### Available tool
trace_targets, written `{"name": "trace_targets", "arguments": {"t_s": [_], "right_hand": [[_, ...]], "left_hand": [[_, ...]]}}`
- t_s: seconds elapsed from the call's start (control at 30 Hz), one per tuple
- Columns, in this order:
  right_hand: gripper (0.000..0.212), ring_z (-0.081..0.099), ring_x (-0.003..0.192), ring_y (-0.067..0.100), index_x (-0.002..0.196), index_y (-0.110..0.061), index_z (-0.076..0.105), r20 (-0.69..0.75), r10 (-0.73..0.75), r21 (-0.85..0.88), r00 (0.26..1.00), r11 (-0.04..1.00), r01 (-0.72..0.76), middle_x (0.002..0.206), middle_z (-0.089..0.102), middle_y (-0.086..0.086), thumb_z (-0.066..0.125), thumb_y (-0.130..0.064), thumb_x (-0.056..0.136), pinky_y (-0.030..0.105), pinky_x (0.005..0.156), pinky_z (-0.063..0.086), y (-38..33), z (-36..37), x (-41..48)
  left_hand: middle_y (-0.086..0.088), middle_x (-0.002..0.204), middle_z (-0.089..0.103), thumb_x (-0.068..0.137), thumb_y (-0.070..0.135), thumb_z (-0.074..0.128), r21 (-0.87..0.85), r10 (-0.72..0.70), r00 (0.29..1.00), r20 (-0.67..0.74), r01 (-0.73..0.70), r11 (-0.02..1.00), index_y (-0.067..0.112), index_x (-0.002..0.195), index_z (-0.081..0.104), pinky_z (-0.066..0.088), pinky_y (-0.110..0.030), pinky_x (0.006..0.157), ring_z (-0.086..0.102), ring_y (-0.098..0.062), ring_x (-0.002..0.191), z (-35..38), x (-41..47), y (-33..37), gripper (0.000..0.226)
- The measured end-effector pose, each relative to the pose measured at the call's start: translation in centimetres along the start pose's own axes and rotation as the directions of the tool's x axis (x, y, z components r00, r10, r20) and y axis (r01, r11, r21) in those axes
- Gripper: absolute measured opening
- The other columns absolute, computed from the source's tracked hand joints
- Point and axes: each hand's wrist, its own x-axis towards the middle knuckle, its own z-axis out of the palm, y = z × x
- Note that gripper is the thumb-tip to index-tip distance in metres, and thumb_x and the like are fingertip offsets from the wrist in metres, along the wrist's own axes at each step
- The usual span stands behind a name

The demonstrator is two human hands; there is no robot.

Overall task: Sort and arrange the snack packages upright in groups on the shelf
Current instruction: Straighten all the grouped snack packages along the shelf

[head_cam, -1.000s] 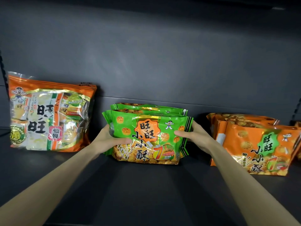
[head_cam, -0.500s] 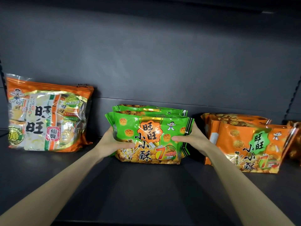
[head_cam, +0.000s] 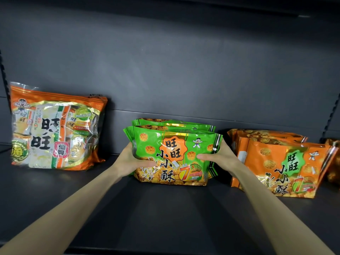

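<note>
A row of green snack packages (head_cam: 173,155) stands upright in the middle of the dark shelf (head_cam: 165,208), one behind another. My left hand (head_cam: 131,161) grips the left side of the front green package, thumb across its face. My right hand (head_cam: 219,159) holds its right side the same way. At the left a big orange and white rice cracker bag (head_cam: 53,131) leans against the back wall. To the right a group of orange snack packages (head_cam: 279,166) stands upright, tilted slightly back.
The shelf's dark back panel (head_cam: 174,70) rises behind all the groups. Another brownish package (head_cam: 334,162) shows partly at the far right edge. Bare shelf lies in front of the packages and between the groups.
Both hands stay clamped on the front green package, which barely shifts. The view has moved slightly, so the groups sit a little differently in frame.
</note>
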Motion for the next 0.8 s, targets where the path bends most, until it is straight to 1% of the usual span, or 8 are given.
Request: {"name": "trace_targets", "arguments": {"t_s": [0.07,0.17,0.23,0.3,0.4,0.57,0.67,0.8], "right_hand": [[0.080,0.060,0.105,0.012,0.126,-0.019,0.039,0.007,0.004,0.004,1.000,1.000,-0.004,0.115,0.062,-0.004,0.086,-0.012,0.062,0.028,0.090,0.045,0.0,0.0,0.0],[0.082,0.058,0.107,0.013,0.128,-0.019,0.037,0.008,0.011,-0.002,1.000,1.000,-0.011,0.115,0.061,-0.005,0.086,-0.014,0.063,0.027,0.090,0.044,0.0,0.2,0.0],[0.082,0.058,0.108,0.013,0.128,-0.018,0.036,0.010,0.011,-0.006,1.000,1.000,-0.011,0.116,0.060,-0.004,0.086,-0.013,0.063,0.027,0.090,0.044,0.0,0.2,0.0],[0.083,0.058,0.108,0.013,0.128,-0.018,0.036,0.010,0.009,-0.020,1.000,1.000,-0.009,0.117,0.060,-0.003,0.086,-0.014,0.063,0.026,0.089,0.044,0.0,0.1,0.0],[0.083,0.058,0.108,0.012,0.128,-0.018,0.036,0.017,0.011,-0.039,1.000,0.999,-0.011,0.119,0.059,-0.002,0.087,-0.014,0.062,0.026,0.089,0.044,-0.1,-0.1,0.0],[0.086,0.055,0.111,0.014,0.130,-0.019,0.034,0.016,0.030,-0.067,0.999,0.997,-0.029,0.120,0.057,-0.003,0.086,-0.017,0.063,0.029,0.093,0.043,-0.1,-0.5,-0.1],[0.085,0.054,0.110,0.013,0.131,-0.019,0.033,0.023,0.041,-0.079,0.999,0.996,-0.039,0.119,0.056,-0.004,0.086,-0.017,0.064,0.028,0.094,0.042,-0.4,-0.7,-0.2],[0.087,0.052,0.112,0.013,0.131,-0.018,0.031,0.022,0.060,-0.097,0.998,0.994,-0.057,0.115,0.055,-0.007,0.086,-0.016,0.064,0.028,0.095,0.040,-0.6,-0.9,-0.5]], "left_hand": [[0.007,0.108,0.067,0.058,-0.002,0.083,-0.002,-0.003,1.000,-0.003,0.003,1.000,0.021,0.115,0.049,0.051,-0.028,0.089,0.065,-0.005,0.096,0.0,0.0,-0.1,0.070],[0.009,0.105,0.067,0.061,-0.004,0.082,0.000,0.012,1.000,-0.006,-0.012,1.000,0.024,0.110,0.049,0.053,-0.016,0.075,0.066,0.003,0.087,0.0,0.0,0.0,0.065],[0.011,0.100,0.068,0.058,-0.003,0.083,-0.005,0.015,1.000,-0.009,-0.015,1.000,0.027,0.104,0.050,0.053,-0.013,0.069,0.067,0.005,0.083,0.1,0.0,0.0,0.064],[0.011,0.098,0.070,0.053,0.002,0.085,-0.009,0.006,1.000,-0.014,-0.006,1.000,0.027,0.105,0.050,0.053,-0.013,0.071,0.068,0.002,0.086,0.1,0.0,0.0,0.067],[0.008,0.107,0.067,0.056,0.002,0.085,-0.010,-0.004,1.000,0.005,0.004,1.000,0.026,0.110,0.048,0.053,-0.021,0.080,0.066,-0.004,0.095,0.1,0.1,-0.1,0.069],[0.008,0.108,0.066,0.051,0.009,0.088,-0.003,-0.019,1.000,0.015,0.019,1.000,0.030,0.105,0.049,0.050,-0.031,0.091,0.065,-0.005,0.097,0.5,0.4,0.1,0.070],[0.009,0.106,0.068,0.030,0.032,0.093,-0.005,-0.041,0.999,0.029,0.041,0.999,0.031,0.105,0.049,0.051,-0.026,0.085,0.065,-0.003,0.096,0.6,0.4,0.3,0.087],[0.009,0.107,0.066,0.039,0.021,0.089,0.015,-0.048,0.998,0.028,0.047,0.999,0.031,0.106,0.048,0.051,-0.028,0.089,0.064,-0.001,0.095,0.9,0.4,0.6,0.078]]}}
